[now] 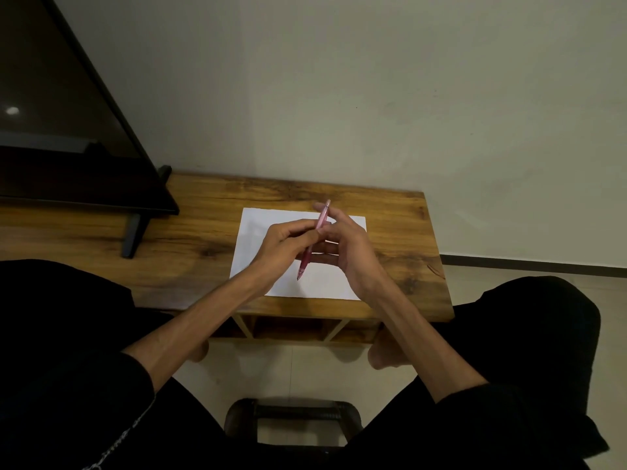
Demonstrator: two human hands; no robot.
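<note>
A white sheet of paper (261, 228) lies on the wooden table (390, 228). Above it both my hands meet around a pink pen (320, 222), which slants with its tip down toward the paper and its top end pointing away from me. My left hand (281, 242) grips the pen's middle with curled fingers. My right hand (349, 245) is beside it with its fingers fairly straight, touching the pen's upper part. The pen's middle is hidden by my fingers.
A dark flat screen (61, 123) on a black stand (134, 235) fills the table's left side. A pale wall rises behind the table. Open shelf compartments (288, 329) sit under the tabletop. A dark stool frame (291, 422) stands between my knees on the tiled floor.
</note>
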